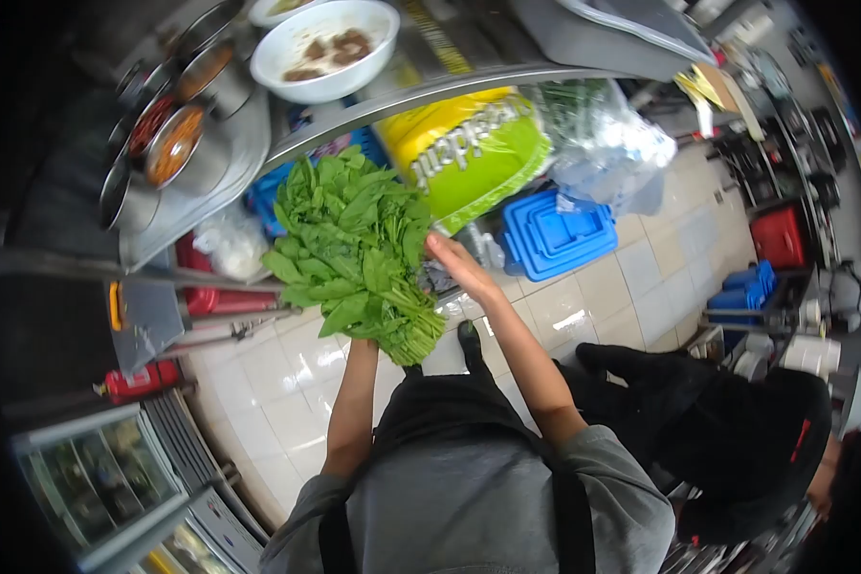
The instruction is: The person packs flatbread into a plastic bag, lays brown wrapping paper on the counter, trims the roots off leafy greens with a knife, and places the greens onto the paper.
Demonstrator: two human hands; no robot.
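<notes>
A large bunch of leafy greens (349, 249) is held up in front of me, leaves toward the shelves and cut stems toward my body. My left hand (359, 348) is under the bunch and bears it from below; its fingers are hidden by the leaves. Against the right side of the greens, near the stems, rests my right hand (461, 268), with its thumb side up and part of its fingers behind the bunch.
Above the greens is a steel counter (488, 81) with a white bowl (325, 53) of brown food. Metal pots (177, 148) stand at the left. Below the counter are a yellow-green bag (478, 153) and a blue lidded bin (560, 234). A co-worker in black (727, 421) is at my right.
</notes>
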